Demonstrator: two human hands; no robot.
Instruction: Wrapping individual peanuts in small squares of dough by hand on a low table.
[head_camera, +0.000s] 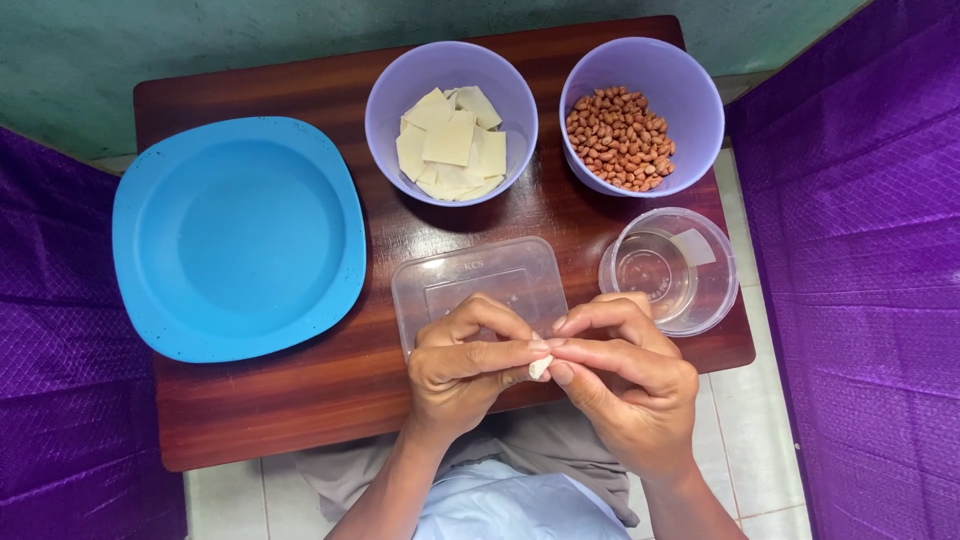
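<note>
Dough wrapper (540, 367), small and pale, perhaps folded, sits pinched between both hands' fingertips above the table's (300, 400) near edge, left hand (462, 368) and right hand (622, 378) equally close, fingers narrowed onto it.

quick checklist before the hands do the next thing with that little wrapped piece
1. Small pale piece pinched between both hands: ok, left hand and right hand meet on it.
2. Piece fully sealed: cannot tell, fingers cover most of it.
3. Blue plate bare and in reach: ok.
4. Bowl of pale squares stocked: ok.
5. Bowl of peanuts stocked: ok.
6. Round clear tub holds water: cannot tell.
</note>
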